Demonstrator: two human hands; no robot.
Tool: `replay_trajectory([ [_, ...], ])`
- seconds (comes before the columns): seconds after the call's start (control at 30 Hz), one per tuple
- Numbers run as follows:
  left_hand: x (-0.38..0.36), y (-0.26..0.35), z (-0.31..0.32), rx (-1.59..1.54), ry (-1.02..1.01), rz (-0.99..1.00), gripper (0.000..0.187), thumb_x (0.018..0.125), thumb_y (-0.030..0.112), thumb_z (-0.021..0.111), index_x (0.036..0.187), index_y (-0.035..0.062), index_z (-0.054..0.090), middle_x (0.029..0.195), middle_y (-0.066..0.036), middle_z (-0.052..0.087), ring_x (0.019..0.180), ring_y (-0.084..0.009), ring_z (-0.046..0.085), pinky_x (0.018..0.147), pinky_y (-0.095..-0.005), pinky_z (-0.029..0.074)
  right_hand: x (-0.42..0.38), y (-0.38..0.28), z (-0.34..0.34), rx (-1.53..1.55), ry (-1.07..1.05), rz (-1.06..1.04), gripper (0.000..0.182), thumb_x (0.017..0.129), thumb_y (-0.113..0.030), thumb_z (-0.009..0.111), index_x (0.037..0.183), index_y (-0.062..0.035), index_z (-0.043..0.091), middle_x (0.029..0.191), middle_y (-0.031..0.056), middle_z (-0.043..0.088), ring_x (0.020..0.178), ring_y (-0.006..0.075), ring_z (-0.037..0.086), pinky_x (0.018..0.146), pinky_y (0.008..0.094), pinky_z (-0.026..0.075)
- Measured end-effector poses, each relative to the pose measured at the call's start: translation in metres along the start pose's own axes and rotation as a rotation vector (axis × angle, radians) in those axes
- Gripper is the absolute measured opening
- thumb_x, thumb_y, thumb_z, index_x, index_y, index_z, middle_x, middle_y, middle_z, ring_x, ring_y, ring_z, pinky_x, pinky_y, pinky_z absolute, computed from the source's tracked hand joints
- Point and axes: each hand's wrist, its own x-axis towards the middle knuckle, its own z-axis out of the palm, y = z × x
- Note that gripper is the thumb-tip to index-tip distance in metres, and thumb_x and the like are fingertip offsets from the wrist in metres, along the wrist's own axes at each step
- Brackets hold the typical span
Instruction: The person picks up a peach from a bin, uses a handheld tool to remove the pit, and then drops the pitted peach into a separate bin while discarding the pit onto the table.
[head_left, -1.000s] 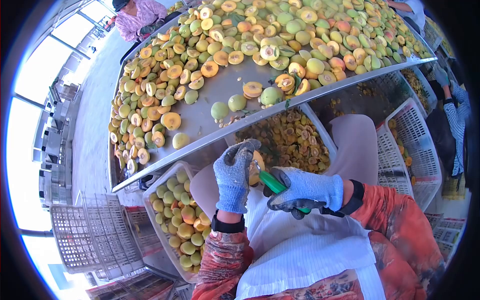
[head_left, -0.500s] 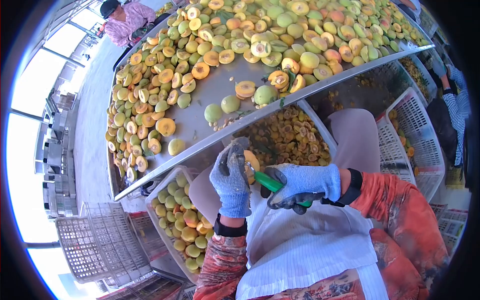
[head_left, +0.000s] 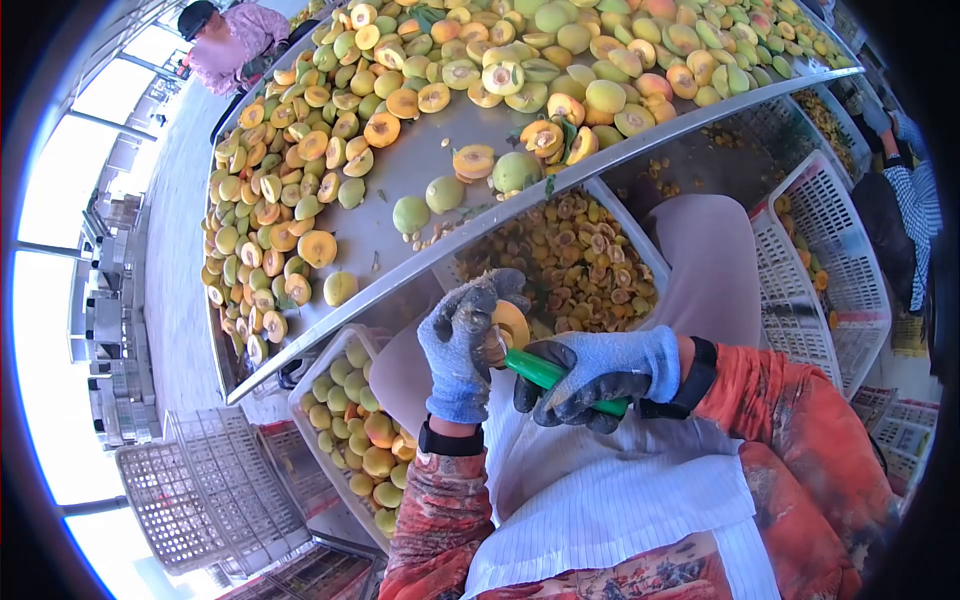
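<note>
A metal table (head_left: 415, 160) bears heaped halved fruit (head_left: 382, 129)

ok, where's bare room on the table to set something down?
Best: bare metal on the table, between the left heap and two green fruits, open toward the near edge bar a few scraps. Crowded: far side and left end, packed with fruit. In front of the table, left hand and right hand take up space.
</note>
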Motion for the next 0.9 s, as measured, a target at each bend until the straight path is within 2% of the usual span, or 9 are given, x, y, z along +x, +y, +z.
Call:
replay_trajectory([
  [0.23, 0.029, -0.005, 0.014, -0.574, 0.166, -0.312, 0.034, 0.090, 0.030, 0.048, 0.106, -0.0001, 0.053, 0.093, -0.012, 0.062, 0.075, -0.0239, 0.062, 0.064, -0.0310, 0.053, -0.008, -0.010, 0.007, -0.017, -0.074, -0.307, 0.030, 0.076, -0.010, 0.065, 0.103, -0.0018, 0.054, 0.084, 0.0037, 0.057, 0.070, 0.0082, 0.052, 0.060, 0.0214, 0.043],
  [0.3, 0.036, -0.006, 0.002, -0.951, -0.207, -0.460, 0.035, 0.090, 0.032, 0.047, 0.108, 0.0026, 0.051, 0.093, -0.011, 0.062, 0.081, -0.0247, 0.062, 0.065, -0.0340, 0.054, -0.020, -0.022, 0.001, -0.053, 0.019, -0.268, 0.032, 0.075, -0.012, 0.068, 0.103, -0.0017, 0.055, 0.087, 0.0040, 0.058, 0.074, 0.0102, 0.054, 0.064, 0.0227, 0.044],
  [0.43, 0.036, -0.007, 0.005, -0.404, 0.078, -0.215, 0.038, 0.089, 0.035, 0.048, 0.113, 0.0056, 0.049, 0.104, -0.011, 0.057, 0.091, -0.0253, 0.060, 0.073, -0.0383, 0.055, -0.004, -0.001, -0.035, -0.657, 0.740, -0.279, 0.024, 0.084, -0.013, 0.059, 0.105, -0.0009, 0.055, 0.096, 0.0038, 0.058, 0.083, 0.0106, 0.054, 0.073, 0.0259, 0.045],
  [0.5, 0.039, 0.009, 0.009, -0.891, 0.162, -0.485, 0.041, 0.088, 0.029, 0.048, 0.121, 0.0052, 0.046, 0.111, -0.013, 0.055, 0.097, -0.0259, 0.058, 0.078, -0.0378, 0.054, 0.004, 0.013, -0.043, 0.194, 0.686, -0.365, 0.029, 0.086, -0.018, 0.059, 0.110, -0.0053, 0.050, 0.083, 0.0009, 0.056, 0.063, 0.0076, 0.052, 0.046, 0.0231, 0.042],
  [0.57, 0.028, 0.013, 0.014, -0.945, 0.018, -0.382, 0.046, 0.085, 0.020, 0.048, 0.128, 0.0047, 0.041, 0.117, -0.014, 0.052, 0.103, -0.0266, 0.055, 0.083, -0.0383, 0.051, 0.014, 0.021, -0.037, -0.115, 0.694, -0.451, 0.031, 0.086, -0.019, 0.059, 0.114, -0.0061, 0.050, 0.088, 0.0003, 0.056, 0.064, 0.0083, 0.052, 0.045, 0.0237, 0.042],
  [0.63, 0.018, 0.019, 0.020, -0.895, -0.099, -0.328, 0.050, 0.082, 0.014, 0.046, 0.130, 0.0031, 0.039, 0.120, -0.015, 0.050, 0.107, -0.0269, 0.053, 0.086, -0.0384, 0.049, 0.030, 0.023, -0.031, -0.044, 0.670, -0.648, 0.036, 0.085, -0.018, 0.061, 0.118, -0.0059, 0.049, 0.092, 0.0002, 0.055, 0.070, 0.0070, 0.052, 0.051, 0.0224, 0.043],
  [0.7, 0.012, 0.019, 0.018, 0.273, -0.240, -0.038, 0.047, 0.086, 0.019, 0.046, 0.129, 0.0015, 0.039, 0.121, -0.014, 0.050, 0.107, -0.0255, 0.053, 0.085, -0.0366, 0.050, 0.019, 0.019, -0.028, 0.189, 0.576, -0.576, 0.041, 0.084, -0.017, 0.062, 0.120, -0.0046, 0.048, 0.093, 0.0009, 0.055, 0.076, 0.0056, 0.051, 0.060, 0.0208, 0.044],
  [0.77, 0.010, 0.007, 0.012, 0.457, -0.271, 0.228, 0.042, 0.089, 0.024, 0.047, 0.124, 0.0007, 0.044, 0.116, -0.013, 0.053, 0.102, -0.0240, 0.056, 0.081, -0.0348, 0.051, 0.013, 0.020, -0.029, -0.179, 0.617, -0.636, 0.045, 0.083, -0.017, 0.064, 0.121, -0.0021, 0.046, 0.098, 0.0022, 0.056, 0.082, 0.0073, 0.054, 0.068, 0.0216, 0.045],
  [0.9, -0.001, -0.016, 0.012, -0.079, -0.146, -0.258, 0.036, 0.091, 0.032, 0.049, 0.112, 0.0031, 0.051, 0.103, -0.011, 0.059, 0.092, -0.0218, 0.058, 0.076, -0.0350, 0.052, 0.006, 0.015, -0.022, -1.020, 0.858, -0.530, 0.048, 0.082, -0.018, 0.062, 0.123, -0.0010, 0.044, 0.102, 0.0170, 0.060, 0.086, 0.0312, 0.062, 0.073, 0.0345, 0.048],
])
